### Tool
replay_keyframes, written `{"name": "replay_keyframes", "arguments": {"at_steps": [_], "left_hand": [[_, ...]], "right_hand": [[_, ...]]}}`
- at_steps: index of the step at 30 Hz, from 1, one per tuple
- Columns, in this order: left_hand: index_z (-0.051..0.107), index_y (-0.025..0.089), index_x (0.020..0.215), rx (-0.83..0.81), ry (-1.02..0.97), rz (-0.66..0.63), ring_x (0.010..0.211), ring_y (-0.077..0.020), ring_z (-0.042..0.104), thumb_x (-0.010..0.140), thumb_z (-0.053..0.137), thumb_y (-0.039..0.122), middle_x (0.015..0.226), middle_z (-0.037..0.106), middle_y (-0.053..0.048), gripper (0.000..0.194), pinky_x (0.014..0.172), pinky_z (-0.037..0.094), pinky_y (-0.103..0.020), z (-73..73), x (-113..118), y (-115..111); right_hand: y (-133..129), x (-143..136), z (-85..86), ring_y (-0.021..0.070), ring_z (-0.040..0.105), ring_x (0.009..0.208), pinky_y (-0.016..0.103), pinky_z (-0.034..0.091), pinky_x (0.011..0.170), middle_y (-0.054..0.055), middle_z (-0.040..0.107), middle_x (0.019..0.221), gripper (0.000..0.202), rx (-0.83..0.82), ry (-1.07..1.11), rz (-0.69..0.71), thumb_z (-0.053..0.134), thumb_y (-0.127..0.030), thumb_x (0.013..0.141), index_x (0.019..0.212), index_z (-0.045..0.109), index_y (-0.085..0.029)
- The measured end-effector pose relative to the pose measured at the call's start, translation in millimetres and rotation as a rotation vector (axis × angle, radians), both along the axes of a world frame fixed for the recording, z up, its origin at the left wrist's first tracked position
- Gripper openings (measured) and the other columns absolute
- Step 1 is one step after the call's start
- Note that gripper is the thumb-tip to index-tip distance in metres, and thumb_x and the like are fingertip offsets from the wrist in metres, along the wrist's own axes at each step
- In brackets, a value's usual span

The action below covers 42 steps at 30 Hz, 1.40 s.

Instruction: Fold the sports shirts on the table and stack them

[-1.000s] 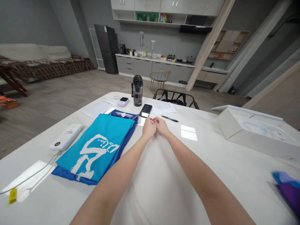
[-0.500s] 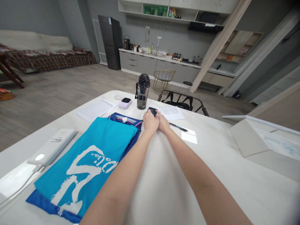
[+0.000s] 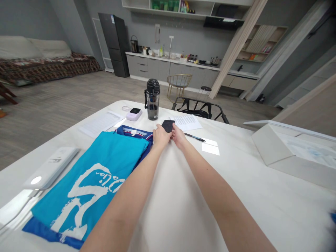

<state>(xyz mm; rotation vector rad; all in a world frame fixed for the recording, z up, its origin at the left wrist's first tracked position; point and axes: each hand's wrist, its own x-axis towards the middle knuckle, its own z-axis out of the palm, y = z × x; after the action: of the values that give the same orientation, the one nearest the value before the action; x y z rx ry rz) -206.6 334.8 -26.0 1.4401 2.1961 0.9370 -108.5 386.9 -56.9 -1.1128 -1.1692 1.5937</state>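
Gripping dark phone [image 3: 168, 125]: left hand [image 3: 161, 135], right hand [image 3: 178, 135] closed on its edges.
Judged light, stiff, slick, breakable; side edges seemed best hold.

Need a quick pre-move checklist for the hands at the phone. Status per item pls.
1. Left hand and right hand both at the black phone: ok, one at either side.
2. Phone lifted off the table: cannot tell, the hands hide its near edge.
3. Drink bottle upright and apart from the hands: ok, it stands beyond them.
4. Pen free of the right hand: cannot tell, its left end lies right next to the hand.
5. Folded shirts well away from the left hand: not ok, the collar side is right beside it.
6. White box away from both hands: ok, far off to the right.
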Motion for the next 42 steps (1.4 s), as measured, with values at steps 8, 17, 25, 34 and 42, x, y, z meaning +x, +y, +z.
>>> {"name": "replay_keyframes", "arguments": {"at_steps": [8, 17, 25, 34, 42], "left_hand": [[0.037, 0.010, 0.146, 0.336, -0.070, 0.028, 0.134, -0.0370, 0.046, 0.074, 0.076, 0.033, 0.143, 0.053, -0.023, 0.085, 0.110, 0.038, -0.046, -11.5, 8, -58], [0.049, 0.015, 0.141, 0.446, -0.511, 0.115, 0.134, -0.0288, 0.052, 0.085, 0.062, 0.023, 0.141, 0.058, -0.017, 0.058, 0.114, 0.038, -0.041, -10.5, 2, -82], [0.060, 0.020, 0.125, 0.539, -0.909, 0.233, 0.123, -0.0228, 0.060, 0.095, 0.054, 0.041, 0.131, 0.064, -0.011, 0.037, 0.104, 0.045, -0.034, 1.5, -2, -109], [0.067, 0.019, 0.120, 0.274, -1.320, -0.172, 0.107, -0.0225, 0.067, 0.092, 0.055, 0.055, 0.115, 0.072, -0.007, 0.046, 0.088, 0.053, -0.032, 24.1, 20, -204], [0.061, 0.025, 0.135, -0.067, -1.371, -0.328, 0.100, -0.0264, 0.071, 0.093, 0.049, 0.068, 0.120, 0.072, -0.011, 0.060, 0.076, 0.061, -0.039, 37.0, 37, -279]], "right_hand": [[-45, -11, 21.4, 0.0191, 0.072, 0.082, 0.031, 0.059, 0.083, -0.001, 0.076, 0.086, 0.032, -0.157, 0.449, 0.045, 0.062, -0.018, 0.077, 0.109, 0.064, -0.022], [-63, -24, 13.4, 0.0180, 0.072, 0.083, 0.033, 0.059, 0.083, -0.003, 0.077, 0.090, 0.036, -0.013, 0.463, -0.015, 0.071, -0.016, 0.072, 0.106, 0.063, -0.024], [-115, -4, 38.1, 0.0237, 0.073, 0.092, 0.041, 0.060, 0.087, 0.002, 0.078, 0.093, 0.023, -0.194, 0.526, 0.031, 0.063, -0.035, 0.085, 0.103, 0.066, -0.021], [-218, 38, 62.7, 0.0260, 0.072, 0.099, 0.043, 0.057, 0.090, 0.003, 0.078, 0.097, 0.024, -0.175, 0.517, 0.067, 0.062, -0.036, 0.084, 0.104, 0.065, -0.022], [-291, 69, 62.9, 0.0212, 0.070, 0.096, 0.035, 0.055, 0.091, -0.002, 0.077, 0.098, 0.029, -0.059, 0.454, -0.037, 0.069, -0.026, 0.078, 0.108, 0.065, -0.025]]}}
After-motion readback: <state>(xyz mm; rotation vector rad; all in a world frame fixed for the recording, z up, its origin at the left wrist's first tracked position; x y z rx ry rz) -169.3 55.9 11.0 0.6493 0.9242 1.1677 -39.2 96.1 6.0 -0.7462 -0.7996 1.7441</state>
